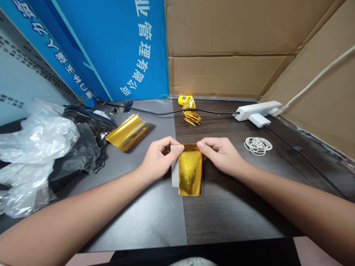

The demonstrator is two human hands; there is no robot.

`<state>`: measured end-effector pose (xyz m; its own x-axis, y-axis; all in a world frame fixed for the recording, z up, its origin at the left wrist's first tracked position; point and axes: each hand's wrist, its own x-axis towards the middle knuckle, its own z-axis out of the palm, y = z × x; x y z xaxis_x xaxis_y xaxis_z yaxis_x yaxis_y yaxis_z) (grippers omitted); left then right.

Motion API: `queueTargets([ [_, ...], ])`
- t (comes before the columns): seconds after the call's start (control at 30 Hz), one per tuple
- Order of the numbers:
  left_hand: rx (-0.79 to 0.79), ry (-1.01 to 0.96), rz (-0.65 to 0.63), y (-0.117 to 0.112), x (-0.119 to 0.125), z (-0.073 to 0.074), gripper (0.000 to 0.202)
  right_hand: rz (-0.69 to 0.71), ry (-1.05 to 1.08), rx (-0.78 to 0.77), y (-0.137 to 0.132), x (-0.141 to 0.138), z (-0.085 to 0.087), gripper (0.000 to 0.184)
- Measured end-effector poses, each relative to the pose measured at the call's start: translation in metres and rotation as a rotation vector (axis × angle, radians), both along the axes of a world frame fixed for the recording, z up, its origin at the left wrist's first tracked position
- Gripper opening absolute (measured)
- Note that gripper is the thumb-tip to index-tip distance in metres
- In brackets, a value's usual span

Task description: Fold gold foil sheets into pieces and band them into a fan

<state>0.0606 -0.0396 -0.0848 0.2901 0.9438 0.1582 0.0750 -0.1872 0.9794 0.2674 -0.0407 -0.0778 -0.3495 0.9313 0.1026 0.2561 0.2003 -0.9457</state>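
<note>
Hands [159, 159] [222, 155] pinch gold foil [190, 171], cardboard [222, 33] bordering the table [222, 214].

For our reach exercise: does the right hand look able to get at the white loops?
Likely yes: the white loops lie nearby on the table, nothing visible between, though the right hand must probably release the gold foil sheet first.

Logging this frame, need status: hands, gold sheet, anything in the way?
Left hand and right hand pinching gold sheet at upper corners. Pale piece shows along its left edge. Only thumbs overlap its front.
</note>
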Motion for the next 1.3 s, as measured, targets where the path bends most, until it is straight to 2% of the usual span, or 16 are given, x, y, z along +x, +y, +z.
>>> queueTargets([
  [0.1, 0.001, 0.016, 0.047, 0.000, 0.000, 0.001, 0.032, 0.035, 0.022, -0.095, 0.000, -0.001, -0.002, 0.057],
  [0.2, 0.022, 0.052, 0.090, 0.000, -0.001, 0.002, 0.033, 0.027, -0.025, -0.107, 0.000, -0.002, -0.002, 0.054],
  [0.43, 0.069, 0.303, 0.174, 0.007, -0.005, -0.002, 0.035, 0.069, -0.094, -0.180, 0.001, -0.003, -0.003, 0.038],
  [0.53, 0.074, 0.432, 0.169, 0.009, -0.006, -0.004, 0.032, 0.035, -0.192, -0.046, 0.003, -0.002, -0.007, 0.029],
  [0.67, 0.157, 0.634, 0.184, 0.011, -0.004, -0.003, 0.026, -0.001, -0.403, 0.149, 0.004, 0.001, -0.009, 0.016],
  [0.7, 0.176, 0.702, 0.188, 0.012, -0.004, -0.002, 0.024, 0.008, -0.449, 0.174, 0.004, 0.001, -0.009, 0.021],
  [0.8, 0.226, 0.884, 0.191, 0.012, -0.002, 0.000, 0.019, 0.040, -0.557, 0.232, 0.003, 0.000, -0.010, 0.054],
  [0.87, 0.267, 0.962, 0.191, 0.011, -0.001, 0.001, 0.018, 0.075, -0.615, 0.302, 0.003, 0.001, -0.011, 0.064],
  [0.9, 0.290, 0.993, 0.191, 0.011, 0.000, 0.001, 0.018, 0.100, -0.632, 0.350, 0.003, 0.001, -0.012, 0.062],
  [1.03, 0.352, 1.081, 0.184, 0.009, 0.000, -0.001, 0.015, 0.185, -0.638, 0.566, 0.006, 0.005, -0.016, 0.029],
  [1.13, 0.377, 1.102, 0.187, 0.008, 0.000, -0.003, 0.013, 0.216, -0.616, 0.630, 0.008, 0.007, -0.018, 0.027],
  [1.23, 0.462, 1.092, 0.189, 0.008, -0.002, -0.003, 0.022, 0.234, -0.618, 0.631, 0.009, 0.008, -0.019, 0.028],
  [1.3, 0.522, 1.113, 0.130, 0.009, -0.003, -0.002, 0.015, 0.234, -0.630, 0.629, 0.008, 0.008, -0.018, 0.029],
])
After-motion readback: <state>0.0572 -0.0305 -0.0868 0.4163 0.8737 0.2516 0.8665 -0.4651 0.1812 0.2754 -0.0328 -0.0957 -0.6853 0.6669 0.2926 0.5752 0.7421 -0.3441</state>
